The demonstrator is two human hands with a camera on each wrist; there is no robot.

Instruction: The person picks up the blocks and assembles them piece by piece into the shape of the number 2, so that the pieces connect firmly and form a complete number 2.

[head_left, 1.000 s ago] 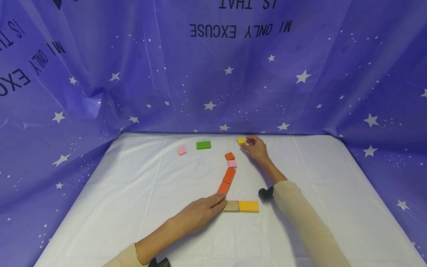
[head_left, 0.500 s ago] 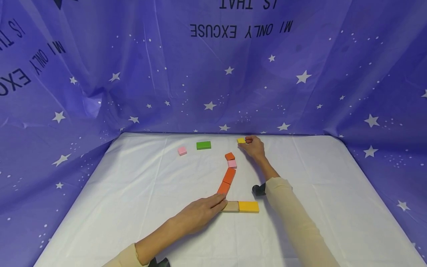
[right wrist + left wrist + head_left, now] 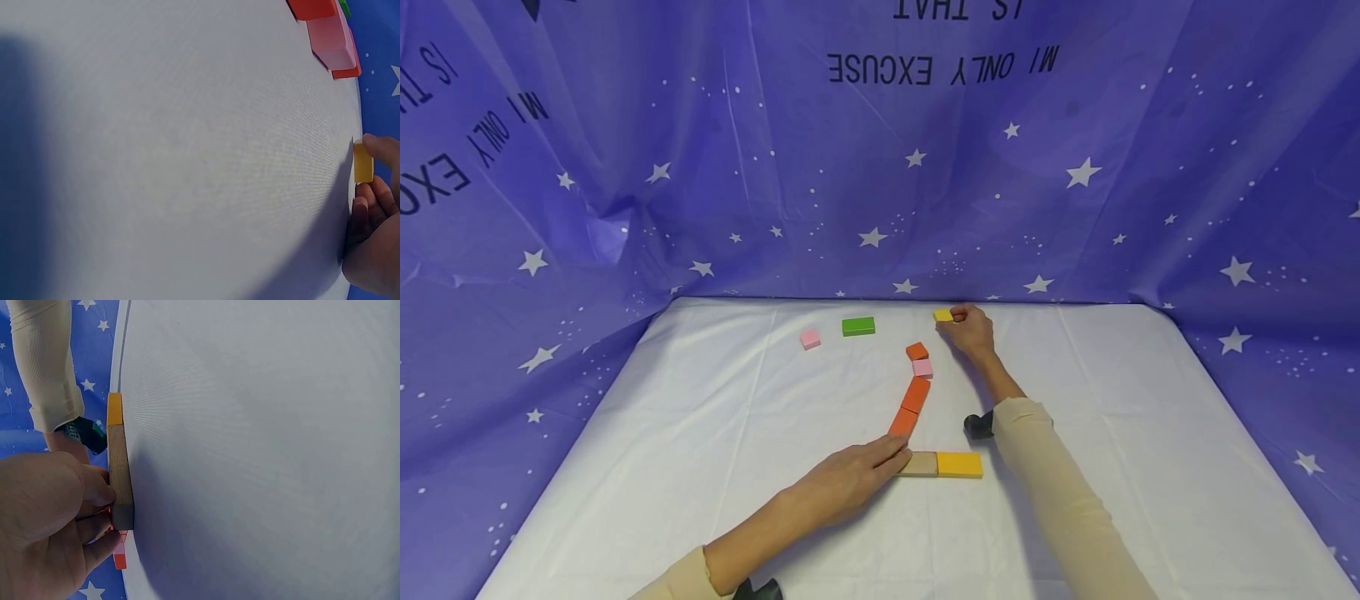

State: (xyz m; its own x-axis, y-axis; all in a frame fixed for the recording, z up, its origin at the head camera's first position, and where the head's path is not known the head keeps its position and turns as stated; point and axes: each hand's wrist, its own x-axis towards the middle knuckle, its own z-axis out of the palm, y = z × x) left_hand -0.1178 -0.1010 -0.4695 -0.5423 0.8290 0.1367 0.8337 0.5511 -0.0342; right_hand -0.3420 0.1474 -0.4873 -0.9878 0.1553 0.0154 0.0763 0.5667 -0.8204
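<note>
1. At the far edge of the white table (image 3: pixel 737 400), the small yellow block (image 3: pixel 942 316) is being pinched between thumb and fingers of the right hand (image 3: pixel 970 333); its right side is covered by them.
2. From the right wrist, that block is seen nearly edge-on, and the hand is cut off by the frame's right border.
3. Nearer, straight fingers of the left hand (image 3: pixel 842 483) are laid against the corner where the plain wooden block (image 3: pixel 920 464) and the nearer orange block (image 3: pixel 902 422) come close; whether these touch cannot be told, the join being hidden.
4. In the left wrist view, the wooden block's end is darkened; shadow or separate piece, it cannot be made out.
5. The amber block (image 3: pixel 959 465) is butted against the wooden one.
6. Beyond, the farther orange block (image 3: pixel 915 395), a pink block (image 3: pixel 922 368) and a small orange block (image 3: pixel 917 351) are lined up.
7. The green block (image 3: pixel 858 327) is left fully visible from the head; only a sliver is caught from the right wrist.
</note>
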